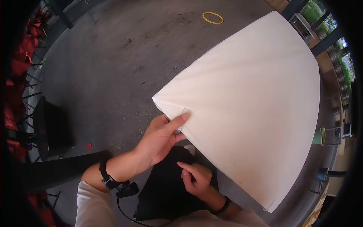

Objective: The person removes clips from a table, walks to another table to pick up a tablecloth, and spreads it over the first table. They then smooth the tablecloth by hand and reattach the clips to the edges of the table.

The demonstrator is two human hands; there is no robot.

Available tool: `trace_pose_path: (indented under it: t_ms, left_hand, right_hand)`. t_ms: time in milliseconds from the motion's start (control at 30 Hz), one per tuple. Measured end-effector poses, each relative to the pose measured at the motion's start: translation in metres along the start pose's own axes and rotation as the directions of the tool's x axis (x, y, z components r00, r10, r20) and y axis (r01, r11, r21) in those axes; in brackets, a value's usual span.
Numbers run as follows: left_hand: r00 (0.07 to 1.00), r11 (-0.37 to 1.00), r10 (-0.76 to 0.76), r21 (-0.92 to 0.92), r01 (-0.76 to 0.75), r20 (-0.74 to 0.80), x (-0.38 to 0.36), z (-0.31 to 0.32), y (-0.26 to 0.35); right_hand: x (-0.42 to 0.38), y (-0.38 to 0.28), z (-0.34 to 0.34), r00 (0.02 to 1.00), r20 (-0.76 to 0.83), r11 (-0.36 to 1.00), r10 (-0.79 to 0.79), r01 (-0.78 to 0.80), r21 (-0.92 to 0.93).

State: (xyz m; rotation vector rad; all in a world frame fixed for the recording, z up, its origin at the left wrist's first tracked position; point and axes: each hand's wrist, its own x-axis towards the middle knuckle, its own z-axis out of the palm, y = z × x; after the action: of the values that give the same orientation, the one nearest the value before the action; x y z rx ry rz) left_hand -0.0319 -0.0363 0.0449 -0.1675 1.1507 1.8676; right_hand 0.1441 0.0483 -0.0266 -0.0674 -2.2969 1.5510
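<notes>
A large white fan-shaped panel [249, 98], wide and curved at its far right end, is held up on a slant in front of me. My left hand [160, 136] pinches its lower edge close to the narrow corner. The thumb lies on top, over a small clear tab [185, 111], while the other fingers are mostly hidden underneath. Just below that edge, my right hand [196, 178] hovers over my dark-clothed lap, apart from the panel. Its fingers are curled in, the index finger sticks out more, and nothing shows in it.
A yellow ring [213, 17] lies on the grey floor [113, 56] ahead. To the left stand a black bin-like container [51, 128] and red bundles [19, 68]. A green bucket [320, 137] is at the right, beyond the panel, with a blue container [322, 174] nearby.
</notes>
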Motion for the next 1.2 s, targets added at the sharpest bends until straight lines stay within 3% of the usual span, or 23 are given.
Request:
trace_pose_path:
  t_ms: [167,300,333,433,500,567,633,733,767,867,933,967,1033,1100,1167,1200]
  left_hand:
    - [0.982,0.962,-0.189,0.196,0.189,-0.02,0.005,-0.022,0.02]
    - [0.975,0.939,-0.218,0.261,0.224,-0.053,0.017,-0.007,0.044]
    - [0.953,0.928,-0.289,0.22,0.302,-0.091,0.017,-0.001,0.05]
    - [0.932,0.943,-0.294,0.096,0.32,-0.213,0.011,0.006,0.041]
    - [0.91,0.956,-0.273,0.015,0.292,-0.312,0.005,0.006,0.023]
    - [0.902,0.981,-0.194,-0.051,0.189,-0.385,0.002,0.012,0.008]
    - [0.884,0.995,-0.059,-0.094,0.017,-0.463,-0.007,0.027,-0.005]
    - [0.665,0.812,-0.311,-0.553,-0.187,-0.68,-0.019,0.06,-0.018]
    - [0.661,0.817,-0.346,-0.56,-0.138,-0.666,-0.028,0.072,-0.029]
    - [0.673,0.848,-0.404,-0.53,0.021,-0.62,-0.054,0.123,-0.074]
    - [0.718,0.887,-0.398,-0.44,0.142,-0.571,-0.061,0.164,-0.103]
    - [0.731,0.919,-0.343,-0.371,0.133,-0.59,-0.062,0.176,-0.124]
    - [0.733,0.968,-0.228,-0.231,0.099,-0.641,-0.058,0.186,-0.165]
    - [0.635,0.988,-0.102,-0.151,-0.023,-0.766,-0.044,0.192,-0.182]
    - [0.575,0.98,-0.195,-0.187,0.074,-0.795,-0.045,0.204,-0.174]
    - [0.604,0.982,-0.151,-0.188,0.002,-0.783,-0.043,0.203,-0.179]
  right_hand:
    - [-0.006,-0.035,-0.027,0.954,0.089,0.95,0.285,-0.294,0.11]
    - [0.009,-0.091,-0.058,0.859,0.208,0.853,0.468,-0.501,0.147]
    - [0.014,-0.104,-0.069,0.837,0.227,0.839,0.499,-0.532,0.118]
    - [0.031,-0.13,-0.099,0.785,0.22,0.799,0.58,-0.6,0.034]
    - [0.034,-0.14,-0.132,0.736,0.146,0.747,0.661,-0.664,-0.036]
    - [0.029,-0.139,-0.167,0.671,-0.093,0.671,0.736,-0.741,-0.037]
    - [0.023,-0.132,-0.212,0.595,-0.38,0.586,0.708,-0.796,-0.155]
    - [-0.014,-0.101,-0.295,0.522,-0.651,0.414,0.551,-0.848,-0.329]
    - [-0.029,-0.085,-0.321,0.475,-0.728,0.345,0.494,-0.876,-0.338]
    - [-0.076,-0.033,-0.389,0.251,-0.788,0.193,0.562,-0.966,-0.17]
    - [-0.089,0.003,-0.407,0.143,-0.623,0.408,0.769,-0.86,0.306]
    - [-0.098,0.015,-0.418,0.14,-0.487,0.419,0.862,-0.737,0.53]
    - [-0.104,0.024,-0.43,0.122,-0.359,0.334,0.925,-0.71,0.62]
    - [-0.097,0.04,-0.437,0.15,-0.243,0.275,0.958,-0.71,0.648]
    - [-0.097,0.038,-0.456,0.176,-0.149,0.23,0.973,-0.763,0.604]
    - [-0.091,0.035,-0.466,0.161,-0.162,0.226,0.974,-0.779,0.585]
